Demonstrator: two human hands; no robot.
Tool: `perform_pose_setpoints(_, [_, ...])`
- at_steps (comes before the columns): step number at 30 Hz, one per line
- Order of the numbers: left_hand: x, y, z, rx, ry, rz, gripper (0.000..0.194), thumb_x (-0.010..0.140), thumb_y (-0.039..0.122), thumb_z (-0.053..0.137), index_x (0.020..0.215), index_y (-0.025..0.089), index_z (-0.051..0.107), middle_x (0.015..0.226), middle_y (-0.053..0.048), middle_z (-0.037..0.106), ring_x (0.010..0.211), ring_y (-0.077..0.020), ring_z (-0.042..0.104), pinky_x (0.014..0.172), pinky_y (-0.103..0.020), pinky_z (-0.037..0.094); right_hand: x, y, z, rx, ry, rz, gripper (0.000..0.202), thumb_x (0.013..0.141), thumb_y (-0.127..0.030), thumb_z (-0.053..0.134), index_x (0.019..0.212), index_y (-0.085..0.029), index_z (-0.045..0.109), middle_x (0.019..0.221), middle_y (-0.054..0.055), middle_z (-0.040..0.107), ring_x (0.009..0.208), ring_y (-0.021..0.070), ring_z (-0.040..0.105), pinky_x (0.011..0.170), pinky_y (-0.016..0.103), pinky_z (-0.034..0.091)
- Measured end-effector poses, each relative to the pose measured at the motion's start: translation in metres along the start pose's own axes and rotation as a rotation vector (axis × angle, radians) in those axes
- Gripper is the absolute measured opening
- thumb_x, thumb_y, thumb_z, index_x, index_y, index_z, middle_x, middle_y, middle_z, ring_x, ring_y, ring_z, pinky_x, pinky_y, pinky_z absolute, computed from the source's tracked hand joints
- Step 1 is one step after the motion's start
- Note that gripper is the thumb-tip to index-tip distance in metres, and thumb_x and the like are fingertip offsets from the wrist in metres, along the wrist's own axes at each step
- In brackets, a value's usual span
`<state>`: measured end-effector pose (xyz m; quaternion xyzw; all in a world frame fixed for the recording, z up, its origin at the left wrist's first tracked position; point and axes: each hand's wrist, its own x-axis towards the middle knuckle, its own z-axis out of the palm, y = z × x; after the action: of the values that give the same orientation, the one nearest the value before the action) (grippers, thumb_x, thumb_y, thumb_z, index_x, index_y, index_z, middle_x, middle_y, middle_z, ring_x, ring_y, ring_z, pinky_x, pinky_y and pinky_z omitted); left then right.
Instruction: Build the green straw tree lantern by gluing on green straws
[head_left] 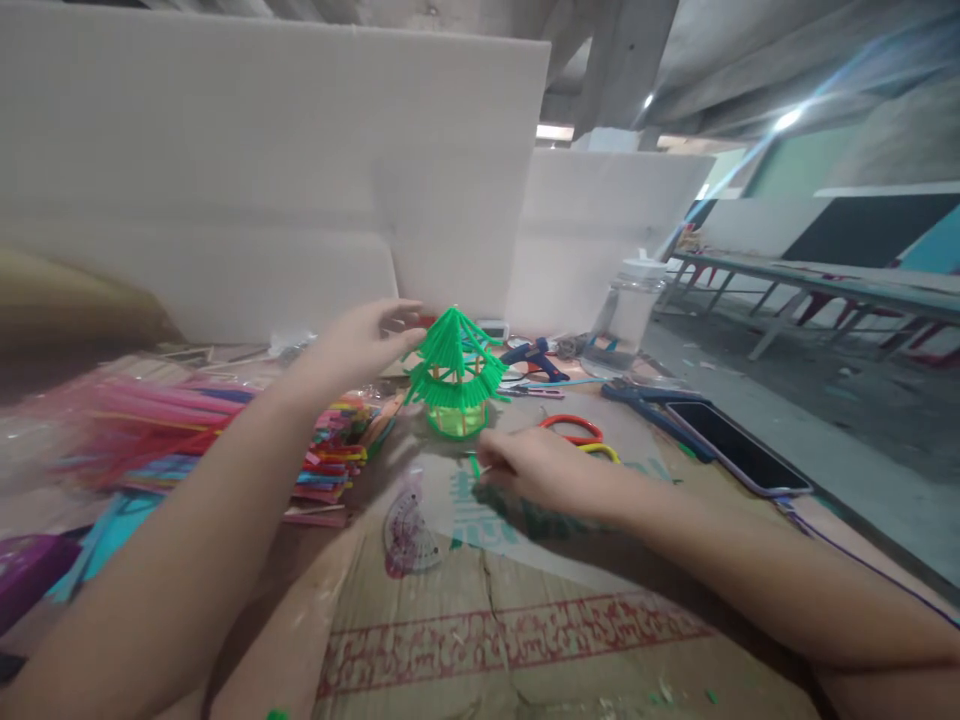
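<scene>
Left edge of frame: blurred, the pile of straws (225,440) at middle left partly smeared; items behind them unreadable. Both forearms cut off by the lower corners. Bench (525,640) covered with flattened printed cardboard.

Model (455,375): small green hut of straws, fringed roof over a round green base, upright at centre frame.

Left hand (360,340): just left of the roof, fingers loosely spread, fingertips at the roof's edge; contact likely but not certain through the blur.

Right hand (544,470): on the cardboard just right of and below the base, fingers drawn together, seemingly pinching a short green straw piece (475,466); grip hard to make out.

Scissors (574,432): red and yellow handles, behind the right hand.

Glue gun (536,357): blue, right of the roof.

Phone (739,447): dark, face up, right of centre.

Bottle (630,305): clear, white cap, upper right of the model.
</scene>
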<state>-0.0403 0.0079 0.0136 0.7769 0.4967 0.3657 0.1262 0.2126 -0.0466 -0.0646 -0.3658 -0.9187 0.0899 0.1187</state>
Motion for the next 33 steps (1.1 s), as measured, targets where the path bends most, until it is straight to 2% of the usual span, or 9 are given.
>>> perform_pose_setpoints(3, [-0.004, -0.004, -0.010, 0.112, 0.050, -0.058, 0.047, 0.088, 0.047, 0.053, 0.121, 0.017, 0.066, 0.119, -0.009, 0.071, 0.104, -0.0255, 0.066, 0.092, -0.036, 0.050, -0.013, 0.017, -0.010, 0.004, 0.046, 0.110, 0.021, 0.092, -0.038, 0.056, 0.084, -0.019, 0.061, 0.072, 0.002, 0.065, 0.062, 0.0145, 0.053, 0.054, 0.025, 0.028])
perform_pose_setpoints(5, [-0.008, -0.010, -0.014, 0.238, 0.015, -0.078, 0.042, 0.089, 0.044, 0.049, 0.114, 0.018, 0.070, 0.113, -0.009, 0.073, 0.100, -0.0266, 0.067, 0.090, -0.036, 0.049, -0.017, 0.030, -0.014, -0.003, 0.089, 0.145, 0.030, 0.096, -0.037, 0.047, 0.076, -0.019, 0.060, 0.072, 0.003, 0.065, 0.063, 0.0150, 0.054, 0.057, 0.026, 0.031])
perform_pose_setpoints(11, [-0.016, -0.033, -0.006, 0.553, -0.315, -0.138, 0.034, 0.084, 0.040, 0.050, 0.098, 0.024, 0.076, 0.100, -0.007, 0.077, 0.091, -0.0268, 0.068, 0.075, -0.031, 0.047, -0.013, 0.077, -0.013, 0.028, 0.231, 0.270, 0.026, 0.093, -0.032, 0.045, 0.082, -0.019, 0.064, 0.083, 0.006, 0.070, 0.075, 0.0186, 0.060, 0.068, 0.028, 0.040])
perform_pose_setpoints(14, [-0.018, -0.039, 0.006, 0.575, -0.446, -0.176, 0.028, 0.079, 0.035, 0.053, 0.086, 0.022, 0.077, 0.088, -0.007, 0.077, 0.079, -0.0255, 0.068, 0.066, -0.030, 0.045, -0.012, 0.092, -0.003, 0.025, 0.321, 0.384, 0.028, 0.090, -0.038, 0.048, 0.076, -0.018, 0.062, 0.074, 0.005, 0.068, 0.070, 0.0192, 0.058, 0.064, 0.029, 0.039])
perform_pose_setpoints(18, [-0.020, -0.046, 0.021, 0.600, -0.514, -0.231, 0.020, 0.071, 0.033, 0.060, 0.073, 0.021, 0.075, 0.070, -0.008, 0.074, 0.068, -0.0253, 0.067, 0.063, -0.031, 0.044, -0.015, 0.087, -0.001, -0.105, 0.321, 0.388, 0.038, 0.096, -0.039, 0.040, 0.071, -0.019, 0.060, 0.073, 0.006, 0.066, 0.067, 0.0184, 0.056, 0.060, 0.028, 0.036])
perform_pose_setpoints(21, [-0.020, -0.052, 0.023, 0.593, -0.523, -0.238, 0.020, 0.065, 0.033, 0.065, 0.077, 0.022, 0.076, 0.069, -0.007, 0.074, 0.071, -0.0254, 0.068, 0.067, -0.030, 0.046, -0.017, 0.070, -0.011, -0.215, 0.223, 0.420, 0.037, 0.097, -0.036, 0.039, 0.079, -0.020, 0.067, 0.081, 0.008, 0.070, 0.068, 0.0183, 0.058, 0.058, 0.027, 0.034])
perform_pose_setpoints(24, [-0.017, -0.058, 0.010, 0.543, -0.512, -0.216, 0.028, 0.072, 0.038, 0.060, 0.090, 0.024, 0.076, 0.086, -0.005, 0.077, 0.079, -0.0227, 0.069, 0.070, -0.027, 0.048, -0.017, 0.056, -0.019, -0.271, 0.146, 0.452, 0.034, 0.095, -0.035, 0.043, 0.084, -0.021, 0.071, 0.084, 0.009, 0.071, 0.069, 0.0195, 0.060, 0.057, 0.028, 0.034])
perform_pose_setpoints(28, [-0.014, -0.055, -0.024, 0.552, -0.387, -0.222, 0.041, 0.085, 0.041, 0.044, 0.108, 0.022, 0.072, 0.109, -0.006, 0.075, 0.095, -0.0227, 0.068, 0.078, -0.027, 0.048, -0.015, 0.054, -0.019, -0.226, 0.184, 0.393, 0.032, 0.094, -0.028, 0.044, 0.082, -0.020, 0.072, 0.085, 0.010, 0.073, 0.074, 0.0206, 0.063, 0.062, 0.029, 0.038])
perform_pose_setpoints(33, [-0.029, -0.047, -0.047, 0.609, -0.455, -0.263, 0.035, 0.074, 0.041, 0.059, 0.102, 0.027, 0.075, 0.105, -0.005, 0.075, 0.089, -0.0263, 0.068, 0.077, -0.031, 0.048, -0.016, 0.062, -0.017, -0.241, 0.175, 0.389, 0.025, 0.088, -0.027, 0.050, 0.083, -0.021, 0.073, 0.085, 0.009, 0.074, 0.072, 0.0211, 0.063, 0.061, 0.029, 0.040])
